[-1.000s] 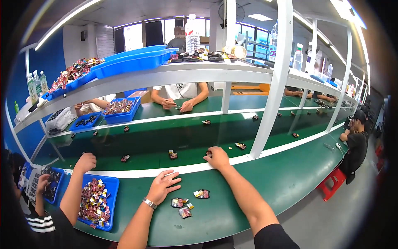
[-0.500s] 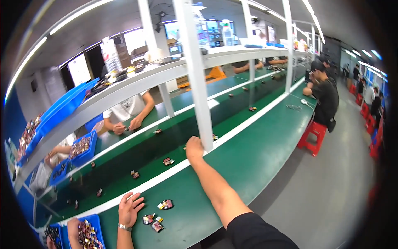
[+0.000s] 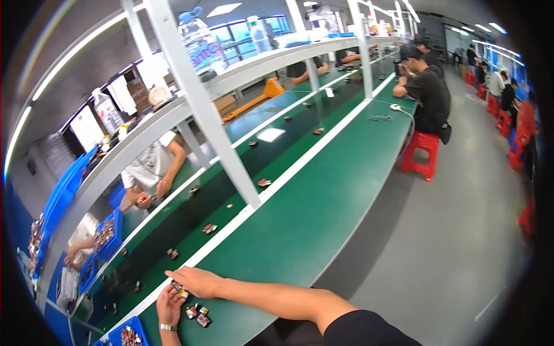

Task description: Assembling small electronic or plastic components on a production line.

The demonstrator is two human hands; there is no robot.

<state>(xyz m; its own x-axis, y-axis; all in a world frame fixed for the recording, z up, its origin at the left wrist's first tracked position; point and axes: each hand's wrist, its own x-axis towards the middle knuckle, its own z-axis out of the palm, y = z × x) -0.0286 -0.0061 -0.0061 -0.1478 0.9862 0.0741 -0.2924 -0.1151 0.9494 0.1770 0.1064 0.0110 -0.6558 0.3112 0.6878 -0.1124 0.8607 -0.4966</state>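
I have the right hand (image 3: 196, 281) reaching across to meet the left hand (image 3: 169, 305), its fingers nearly straight and lying over the left fingers, which are half curled. A small dark part (image 3: 179, 289) with a yellow patch shows between the two sets of fingers, touching both as far as I can see; which hand has the grip, I cannot tell. Just below the left fingers I see a watch (image 3: 168, 327) on that wrist.

Near the right fingers, on my side, loose parts (image 3: 203, 320) lie together on the green worktop (image 3: 300, 225). A blue tray (image 3: 143, 333) of similar small pieces sits beyond the left fingers, past the back of that hand.

The white rail (image 3: 219, 236) runs close by the fingertips. Across it, one part (image 3: 173, 254) rests on the belt (image 3: 186, 218) near them, another (image 3: 209, 228) farther along. Well apart, over the belt, I make out a co-worker's hands (image 3: 164, 185).
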